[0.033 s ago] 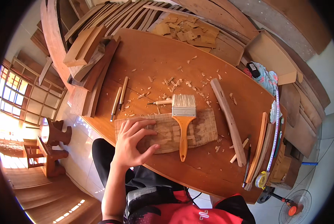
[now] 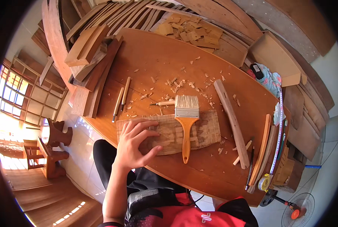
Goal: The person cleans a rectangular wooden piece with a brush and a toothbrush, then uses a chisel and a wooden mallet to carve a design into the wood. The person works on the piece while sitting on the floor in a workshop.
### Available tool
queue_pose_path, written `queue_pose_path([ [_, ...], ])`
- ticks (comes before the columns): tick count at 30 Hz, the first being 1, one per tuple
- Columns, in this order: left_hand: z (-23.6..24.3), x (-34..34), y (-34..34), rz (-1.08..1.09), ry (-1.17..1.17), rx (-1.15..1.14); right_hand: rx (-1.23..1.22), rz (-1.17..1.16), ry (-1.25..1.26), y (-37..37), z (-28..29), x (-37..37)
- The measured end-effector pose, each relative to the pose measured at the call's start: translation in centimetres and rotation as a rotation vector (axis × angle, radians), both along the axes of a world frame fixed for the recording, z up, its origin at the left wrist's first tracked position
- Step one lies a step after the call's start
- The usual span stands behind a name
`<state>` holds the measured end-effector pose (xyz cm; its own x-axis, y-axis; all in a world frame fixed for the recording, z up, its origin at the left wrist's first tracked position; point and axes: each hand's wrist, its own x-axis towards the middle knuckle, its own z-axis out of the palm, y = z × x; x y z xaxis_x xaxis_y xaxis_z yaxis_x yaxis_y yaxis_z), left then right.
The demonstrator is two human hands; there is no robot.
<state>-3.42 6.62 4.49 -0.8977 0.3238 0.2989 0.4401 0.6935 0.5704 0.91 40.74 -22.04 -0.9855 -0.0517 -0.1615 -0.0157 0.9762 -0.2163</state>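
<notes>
Left hand: spread wide over the board, lower middle
Right hand: out of view
Brush: unmoved across the board; work seems paused

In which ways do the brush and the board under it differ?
The brush is narrow and lies near to far; the board is broader and runs left to right. The brush is partly smooth orange; the board is duller, rougher brown. The left hand lies over the board, clear of the brush. The table bears both.
</notes>
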Motion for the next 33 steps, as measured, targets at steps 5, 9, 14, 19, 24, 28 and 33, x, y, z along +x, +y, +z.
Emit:
queue_pose_path([
  [5,0.1,0.0,-0.1,-0.003,0.012,-0.017,0.004,0.014,-0.020,0.0,0.5,1.4],
  [9,0.2,0.0,-0.2,-0.007,0.004,0.003,0.001,0.035,-0.057,-0.1,1.3,3.8],
  [14,0.1,0.1,-0.4,-0.006,-0.006,0.025,-0.012,0.102,-0.146,-0.1,3.8,9.0],
  [19,-0.6,0.3,-0.8,-0.010,0.030,0.054,-0.081,0.250,-0.339,1.9,9.2,15.2],
  [24,-0.9,0.3,-1.5,-0.022,-0.017,0.188,-0.561,0.253,-0.679,9.8,11.8,19.7],
  [28,0.0,-1.6,-4.1,0.144,-0.094,0.546,-0.570,0.121,-1.045,5.8,20.4,18.3],
  [33,0.4,-8.0,-9.4,0.682,-0.164,-0.096,-0.330,0.500,-0.746,0.7,29.7,11.2],
])
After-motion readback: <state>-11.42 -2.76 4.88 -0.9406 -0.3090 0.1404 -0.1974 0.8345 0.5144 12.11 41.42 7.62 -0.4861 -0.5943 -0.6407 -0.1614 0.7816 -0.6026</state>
